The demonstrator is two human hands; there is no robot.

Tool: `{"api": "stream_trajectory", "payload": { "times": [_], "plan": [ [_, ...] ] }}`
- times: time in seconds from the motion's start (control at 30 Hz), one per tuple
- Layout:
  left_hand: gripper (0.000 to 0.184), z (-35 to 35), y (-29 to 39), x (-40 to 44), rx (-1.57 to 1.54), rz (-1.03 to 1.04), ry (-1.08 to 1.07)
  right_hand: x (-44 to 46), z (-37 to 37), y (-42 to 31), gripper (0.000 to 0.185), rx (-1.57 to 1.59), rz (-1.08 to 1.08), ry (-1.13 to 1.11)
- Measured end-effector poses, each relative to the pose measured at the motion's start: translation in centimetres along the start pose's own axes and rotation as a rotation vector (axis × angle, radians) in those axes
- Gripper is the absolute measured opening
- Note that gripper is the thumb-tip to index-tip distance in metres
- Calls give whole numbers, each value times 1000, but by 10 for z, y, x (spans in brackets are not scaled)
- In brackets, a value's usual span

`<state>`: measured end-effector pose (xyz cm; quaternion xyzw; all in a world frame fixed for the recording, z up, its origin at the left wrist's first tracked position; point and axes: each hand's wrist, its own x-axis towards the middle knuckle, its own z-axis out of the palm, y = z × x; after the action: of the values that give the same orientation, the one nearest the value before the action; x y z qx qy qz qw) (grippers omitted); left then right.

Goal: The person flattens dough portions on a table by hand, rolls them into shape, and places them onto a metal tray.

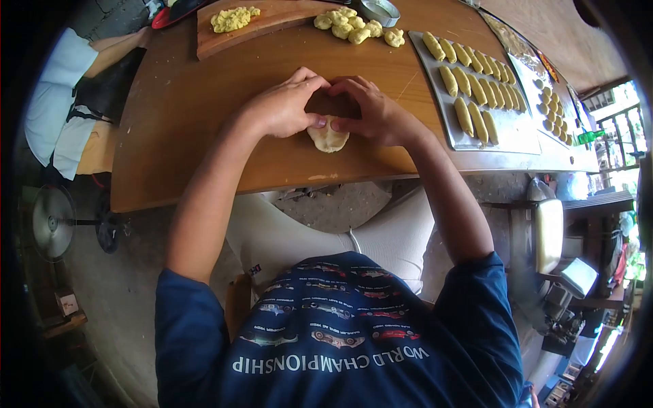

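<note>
A small flattened piece of pale dough lies near the front edge of the wooden table. My left hand presses its thumb on the left part of the dough's far edge, fingers curled over. From the other side my right hand does the same, its thumb close to the left one. The fingertips of both hands nearly meet beyond the dough, so the hands form a ring. Part of the dough's far edge is hidden by the thumbs.
A wooden board with a yellow crumbly mound is at the far left. Several dough balls sit beside a round metal tin. On the right, a tray bears rows of dough logs. Another person is at the left.
</note>
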<state>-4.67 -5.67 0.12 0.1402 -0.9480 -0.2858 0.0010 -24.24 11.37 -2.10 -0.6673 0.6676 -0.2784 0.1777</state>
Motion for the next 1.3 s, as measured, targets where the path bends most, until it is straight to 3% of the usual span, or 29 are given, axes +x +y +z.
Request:
{"api": "stream_trajectory", "payload": {
  "times": [0.17, 0.37, 0.47, 0.57, 0.67, 0.77, 0.83, 0.9, 0.97, 1.03, 1.1, 1.23, 1.3],
  "plan": [
    [73, -6, 7, -3, -104, -77, -99, -1, 0, 2, 65, 68, 11, -7],
    [79, -8, 18, 1, 47, -133, -56, 3, 5, 4, 63, -84, -13, 42],
    [73, -6, 3, 4, 2, -44, -53, -5, 8, 2, 57, -33, -74, 88],
    [67, 2, -2, 6, -109, -39, -52, -8, 15, -1, 53, 52, 6, 137],
    [62, 8, 13, 0, 17, -110, 43, -2, 20, 2, 51, -45, -50, 199],
    [57, 11, 4, 0, 77, -8, 127, 2, 22, 6, 49, -118, -113, 281],
    [53, 21, -6, -9, -67, 57, 188, -9, 20, -2, 47, -52, -95, 248],
    [52, 40, -16, -17, 6, 111, 294, -12, 22, -1, 46, -19, -101, 269],
    [52, 40, 13, -36, 250, 29, 372, -14, 24, -5, 46, -112, -140, 288],
    [53, 49, 15, -42, 284, 25, 398, -16, 25, -6, 43, -114, -150, 329],
    [54, 53, 21, -43, 326, -2, 433, -22, 26, -11, 45, -137, -115, 335],
    [62, 57, 37, -59, 98, 82, 482, -41, 27, -23, 59, -91, -173, 315],
    [68, 69, 47, -75, 361, 123, 313, -56, 36, -26, 69, -281, -183, 277]
  ]
}}
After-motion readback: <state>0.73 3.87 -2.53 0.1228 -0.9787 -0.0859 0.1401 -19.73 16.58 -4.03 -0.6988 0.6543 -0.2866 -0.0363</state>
